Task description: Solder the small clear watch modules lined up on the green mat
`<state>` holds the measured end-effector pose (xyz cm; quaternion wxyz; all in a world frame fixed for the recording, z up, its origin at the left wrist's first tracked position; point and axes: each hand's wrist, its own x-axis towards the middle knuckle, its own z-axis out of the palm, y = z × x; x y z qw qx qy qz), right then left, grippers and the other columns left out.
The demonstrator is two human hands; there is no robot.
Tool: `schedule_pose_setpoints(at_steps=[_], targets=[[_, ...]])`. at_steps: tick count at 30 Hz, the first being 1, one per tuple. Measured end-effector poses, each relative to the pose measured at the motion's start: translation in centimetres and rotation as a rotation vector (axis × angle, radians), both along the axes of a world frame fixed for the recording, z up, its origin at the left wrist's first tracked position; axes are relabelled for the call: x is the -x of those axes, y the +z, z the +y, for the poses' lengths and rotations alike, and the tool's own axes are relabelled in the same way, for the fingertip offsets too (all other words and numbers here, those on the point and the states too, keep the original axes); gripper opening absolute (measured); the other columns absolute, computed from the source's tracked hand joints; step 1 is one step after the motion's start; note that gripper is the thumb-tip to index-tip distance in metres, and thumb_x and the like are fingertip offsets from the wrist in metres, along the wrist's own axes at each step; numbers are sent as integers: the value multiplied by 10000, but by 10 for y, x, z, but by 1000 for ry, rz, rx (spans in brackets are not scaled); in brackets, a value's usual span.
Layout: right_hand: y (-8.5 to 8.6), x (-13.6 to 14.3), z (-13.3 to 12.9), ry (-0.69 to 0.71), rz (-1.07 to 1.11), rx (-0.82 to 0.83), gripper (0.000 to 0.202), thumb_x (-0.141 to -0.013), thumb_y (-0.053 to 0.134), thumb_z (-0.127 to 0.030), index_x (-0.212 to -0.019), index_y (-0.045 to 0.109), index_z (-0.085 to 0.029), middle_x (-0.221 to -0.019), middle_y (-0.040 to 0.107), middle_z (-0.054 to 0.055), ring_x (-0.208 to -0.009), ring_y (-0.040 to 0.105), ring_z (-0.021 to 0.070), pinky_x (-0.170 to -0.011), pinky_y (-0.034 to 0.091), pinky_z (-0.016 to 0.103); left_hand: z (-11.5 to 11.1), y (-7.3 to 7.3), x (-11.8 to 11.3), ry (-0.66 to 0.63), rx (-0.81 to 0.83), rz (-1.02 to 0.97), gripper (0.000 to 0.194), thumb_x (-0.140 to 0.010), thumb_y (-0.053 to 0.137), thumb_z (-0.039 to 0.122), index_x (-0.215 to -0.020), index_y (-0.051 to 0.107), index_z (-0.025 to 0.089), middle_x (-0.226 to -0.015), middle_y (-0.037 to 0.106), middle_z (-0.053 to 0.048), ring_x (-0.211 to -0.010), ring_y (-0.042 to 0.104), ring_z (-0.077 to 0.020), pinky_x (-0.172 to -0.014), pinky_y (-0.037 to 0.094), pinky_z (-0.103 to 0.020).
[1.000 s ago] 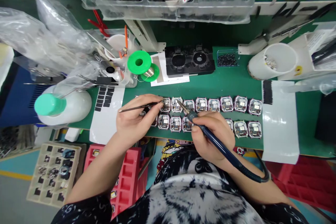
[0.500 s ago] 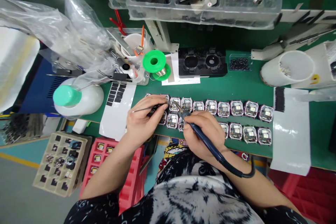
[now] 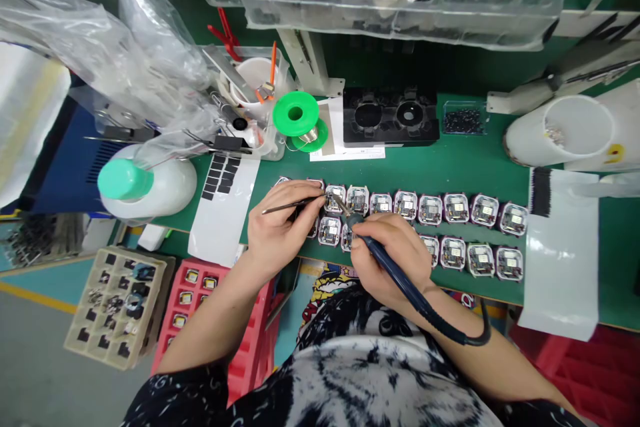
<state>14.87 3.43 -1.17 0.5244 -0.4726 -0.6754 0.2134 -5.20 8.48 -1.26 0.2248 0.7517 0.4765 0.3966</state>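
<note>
My left hand [image 3: 285,223] is closed on slim metal tweezers [image 3: 286,205], their tip beside an open watch case [image 3: 334,198] in the back row. In my right hand [image 3: 395,250] is a dark blue soldering iron [image 3: 395,273], held like a pen. Its metal tip slants down-left over the same watch case; whether it touches cannot be made out. Two rows of similar cases with circuit boards, among them a front-row case [image 3: 329,231], run across the green bench. My hands hide some of them.
Behind the rows stand a green solder spool [image 3: 296,115], a black fixture [image 3: 390,117] and a tray of screws [image 3: 465,120]. A white bottle [image 3: 170,190] with a teal cap is at left, white tubs [image 3: 530,130] at right. Clear drawers [image 3: 400,17] overhang the back.
The tweezers' tip has come slightly closer to the watch case under the iron. My right hand keeps nearly the same pose. The whole view has shifted a little.
</note>
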Motion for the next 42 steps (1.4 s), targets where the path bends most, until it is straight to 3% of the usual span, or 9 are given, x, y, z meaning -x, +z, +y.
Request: schedule_pose_setpoints(at_steps=[20, 33, 42], targets=[[-4, 0, 1, 28, -30, 27, 255, -874, 668, -135, -1109, 656, -235, -936, 687, 20, -849, 684, 156, -774, 620, 325, 2, 0, 2, 13, 9, 28, 136, -944, 713, 168, -1063, 750, 223, -1036, 784, -38, -1038, 748, -203, -962, 617, -435], [-1, 0, -1, -8, -16, 23, 245, -880, 678, -150, -1105, 660, -245, -936, 694, 15, -858, 695, 163, -799, 625, 339, 0, 4, 1, 56, 89, -73, 132, -948, 706, 184, -1067, 743, 225, -1079, 775, -44, -1027, 749, -197, -965, 626, -427], [-2, 0, 0, -8, -15, 12, 231, -887, 674, -152, -1102, 658, -235, -933, 694, 27, -850, 690, 165, -781, 627, 342, 0, 0, 0, 13, 5, -8, 151, -931, 724, 157, -1063, 736, 229, -1036, 778, -33, -1019, 747, -197, -957, 619, -430]])
